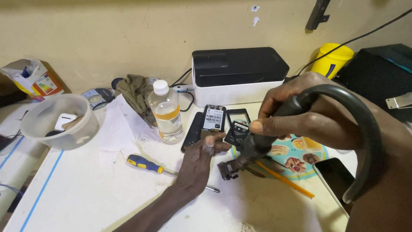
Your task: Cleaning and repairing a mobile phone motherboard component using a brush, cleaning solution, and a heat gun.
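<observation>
R hand (296,118) w/ hot-air wand (257,144) over board (226,169), table edge (38,193) far left.

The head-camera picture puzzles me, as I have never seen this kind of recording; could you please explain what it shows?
The camera sits on a person's head and looks down at a white table. The right hand grips a dark tool with a thick hose, its tip at a small circuit part. The left hand rests flat beside that part. Around them lie opened phones, a blue-and-yellow screwdriver, a clear bottle, a plastic bowl and a black-and-white box.
</observation>
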